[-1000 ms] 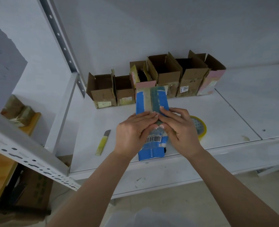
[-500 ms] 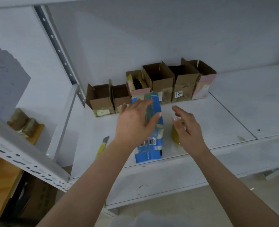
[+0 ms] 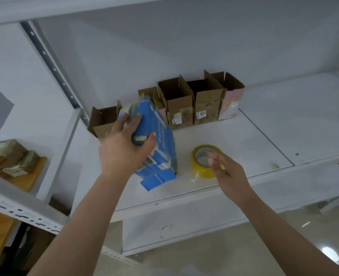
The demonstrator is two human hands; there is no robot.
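Observation:
A long blue box with tape strips and a barcode label is tilted up on one long edge on the white shelf. My left hand grips it from above, fingers over its upper side and thumb round the taped middle. A roll of yellow tape stands on its edge just right of the box. My right hand is at the roll, with loosely bent fingertips over its core. Whether they touch it is unclear.
A row of open cardboard boxes stands along the back wall behind the blue box. A grey slotted upright rises at the left. Taped parcels sit on a wooden board at far left.
My left hand has tipped the blue box from flat up onto its long edge. My right hand left the box and moved right to the tape roll, which now stands on its edge.

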